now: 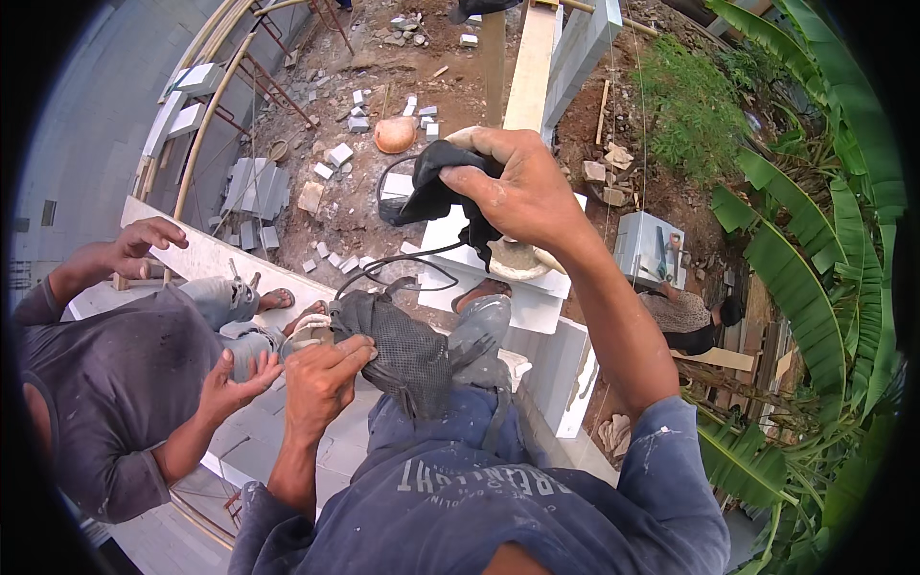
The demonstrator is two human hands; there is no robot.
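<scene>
My right hand is raised and closed, pinching a crumpled black fabric piece between thumb and fingers. Its exact kind I cannot make out. Closer to my body, my left hand grips the edge of a dark mesh bag at my waist. A black cable loops between the bag and the fabric. Partly hidden under my right hand is a pale round-rimmed container beside white blocks.
At my left sits a co-worker, both hands raised with fingers apart. A plank and bamboo poles run along that side. Rubble, loose blocks and an orange basin lie below. Another person is at right, near banana leaves.
</scene>
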